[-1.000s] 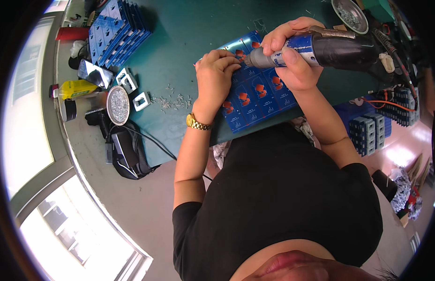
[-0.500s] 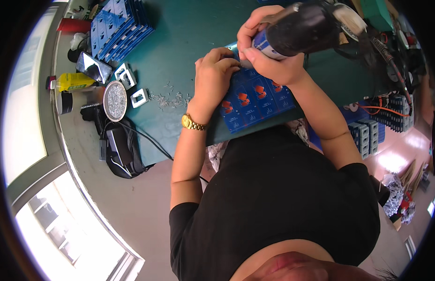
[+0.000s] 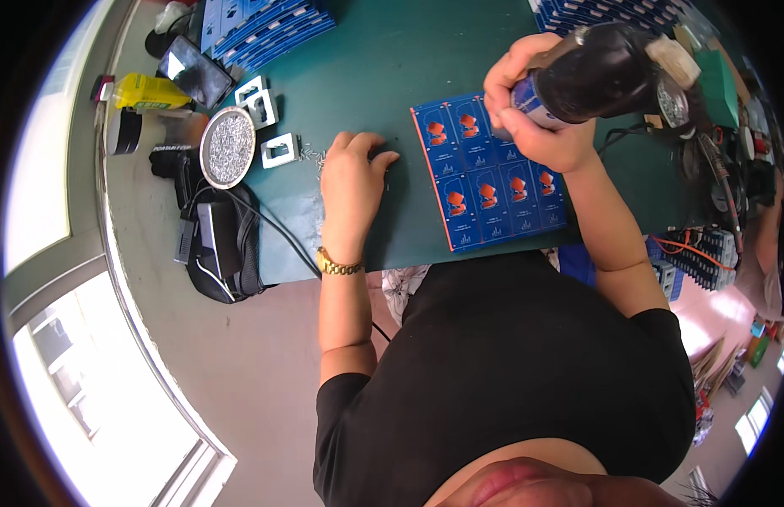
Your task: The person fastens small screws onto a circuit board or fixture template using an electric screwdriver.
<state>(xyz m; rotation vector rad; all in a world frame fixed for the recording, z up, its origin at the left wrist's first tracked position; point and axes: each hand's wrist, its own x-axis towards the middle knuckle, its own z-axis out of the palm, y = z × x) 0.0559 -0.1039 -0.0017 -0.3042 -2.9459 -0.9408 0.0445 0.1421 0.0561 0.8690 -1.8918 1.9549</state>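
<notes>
My right hand [image 3: 536, 106] is wrapped round a thick black-and-blue electric screwdriver [image 3: 599, 72], held over the far right part of a blue panel [image 3: 502, 203]. The tool's tip is hidden behind my fingers. Orange shapes are printed in rows on the panel, which lies flat near the table's front edge. Left of it, my left hand [image 3: 354, 182] rests low over the green table, fingers bent and thumb apart, with nothing visible in it. Small loose metal screws [image 3: 312, 156] lie beside its fingers, partly covered by the hand.
A round dish of screws [image 3: 228, 148] stands on the left, beside white square frames [image 3: 280, 150], a phone [image 3: 196, 72] and a yellow bottle [image 3: 147, 91]. Stacked blue panels [image 3: 269, 34] are at the far left, more [image 3: 612, 13] at the far right. A black cable [image 3: 282, 232] crosses the left edge.
My left hand has left the panel and moved left to the loose screws. My right hand, with the electric screwdriver, has shifted right in view. The whole view has shifted too.
</notes>
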